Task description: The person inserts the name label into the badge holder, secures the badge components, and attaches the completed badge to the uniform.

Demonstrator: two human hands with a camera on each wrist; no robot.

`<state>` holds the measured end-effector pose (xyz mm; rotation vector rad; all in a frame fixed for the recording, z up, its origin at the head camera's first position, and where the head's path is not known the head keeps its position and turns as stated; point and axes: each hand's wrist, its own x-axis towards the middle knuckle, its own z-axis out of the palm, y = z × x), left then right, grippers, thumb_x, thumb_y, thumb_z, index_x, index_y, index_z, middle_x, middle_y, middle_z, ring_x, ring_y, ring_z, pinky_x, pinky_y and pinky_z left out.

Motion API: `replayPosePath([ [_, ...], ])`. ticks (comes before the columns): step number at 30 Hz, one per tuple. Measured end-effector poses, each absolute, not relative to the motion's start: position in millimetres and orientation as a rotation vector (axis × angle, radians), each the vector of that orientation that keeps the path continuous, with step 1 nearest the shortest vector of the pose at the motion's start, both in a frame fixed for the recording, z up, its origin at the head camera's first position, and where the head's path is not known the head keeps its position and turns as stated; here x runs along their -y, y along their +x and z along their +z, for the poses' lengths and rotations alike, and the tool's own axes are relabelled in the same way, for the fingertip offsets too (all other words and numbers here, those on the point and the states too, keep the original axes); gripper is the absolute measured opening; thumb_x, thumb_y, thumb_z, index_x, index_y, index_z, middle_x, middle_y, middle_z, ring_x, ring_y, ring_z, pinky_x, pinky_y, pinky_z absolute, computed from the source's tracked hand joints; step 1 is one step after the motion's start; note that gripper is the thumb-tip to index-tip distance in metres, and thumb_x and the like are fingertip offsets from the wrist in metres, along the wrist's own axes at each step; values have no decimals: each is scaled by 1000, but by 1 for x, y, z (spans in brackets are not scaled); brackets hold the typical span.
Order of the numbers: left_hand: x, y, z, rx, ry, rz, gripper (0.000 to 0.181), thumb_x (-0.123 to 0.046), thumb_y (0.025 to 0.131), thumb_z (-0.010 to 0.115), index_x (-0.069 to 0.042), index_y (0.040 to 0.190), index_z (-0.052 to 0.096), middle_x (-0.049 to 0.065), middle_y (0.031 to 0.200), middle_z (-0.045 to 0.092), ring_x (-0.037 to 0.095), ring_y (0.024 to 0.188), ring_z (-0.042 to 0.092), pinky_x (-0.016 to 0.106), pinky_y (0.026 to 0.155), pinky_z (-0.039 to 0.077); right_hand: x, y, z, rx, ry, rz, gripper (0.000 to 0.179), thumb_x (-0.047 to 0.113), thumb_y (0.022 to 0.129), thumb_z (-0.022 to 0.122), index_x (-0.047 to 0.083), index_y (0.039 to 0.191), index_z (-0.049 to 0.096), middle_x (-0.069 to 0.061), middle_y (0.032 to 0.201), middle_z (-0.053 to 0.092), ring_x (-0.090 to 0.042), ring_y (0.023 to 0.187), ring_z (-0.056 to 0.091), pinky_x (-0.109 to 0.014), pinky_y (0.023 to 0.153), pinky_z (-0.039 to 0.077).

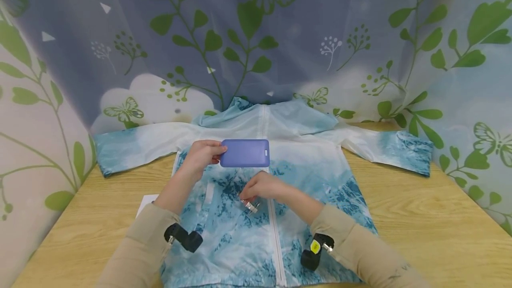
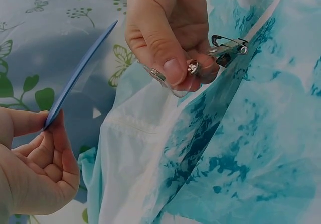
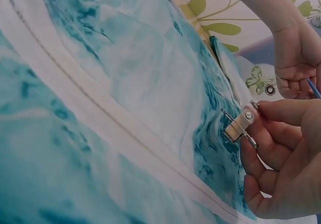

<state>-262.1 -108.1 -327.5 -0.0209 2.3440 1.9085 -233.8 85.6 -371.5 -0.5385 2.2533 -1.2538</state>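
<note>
My left hand [image 1: 201, 157] pinches a flat blue-purple card holder [image 1: 245, 153] by its left end, with a slot at its other end. Edge-on, the same card holder [image 2: 80, 76] looks thin in the left wrist view. Just below it, my right hand [image 1: 264, 186] pinches a metal badge clip [image 1: 251, 207] that has a clear strap with snaps and a safety pin. The badge clip [image 3: 239, 125] sticks out past the fingertips in the right wrist view. Both hands are above a blue-and-white zip jacket [image 1: 316, 181], and holder and clip are apart.
The jacket lies spread on a wooden table [image 1: 412, 208], its sleeves stretched to both sides. Part of a white sheet [image 1: 146, 201] shows by the left forearm. A leaf-and-butterfly printed curtain [image 1: 296, 34] hangs behind and along both sides.
</note>
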Motion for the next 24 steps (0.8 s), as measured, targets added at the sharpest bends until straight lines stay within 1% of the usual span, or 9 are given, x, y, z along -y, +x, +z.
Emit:
replayPosePath([
  [7,108,-263,-329,-2338,-30,1905,34,-13,91,58,8,117,58,9,94,61,14,76,55,36,82,46,-79,-231,-375,-2290,-564,-1166,15,14,87,64,2,89,74,-4,79,69,-14,74,63,-28,70,50],
  [14,106,-263,-330,-2338,-17,1901,35,-13,91,59,9,118,57,10,95,62,14,76,56,33,80,46,-75,-229,-379,-2315,-596,-1134,14,13,86,66,2,91,73,-4,79,69,-14,73,63,-29,70,51],
  [20,106,-262,-330,-2338,-21,1897,35,-14,91,59,8,118,58,10,95,61,14,77,56,31,78,46,-75,-228,-381,-2374,-634,-1098,13,11,85,67,3,93,73,-4,82,69,-14,76,63,-30,73,51],
  [24,105,-262,-330,-2337,-32,1898,35,-14,90,59,7,118,58,10,97,61,14,77,56,30,77,46,-77,-227,-379,-2396,-651,-1088,14,12,85,67,2,93,73,-3,83,69,-13,77,63,-30,72,51],
])
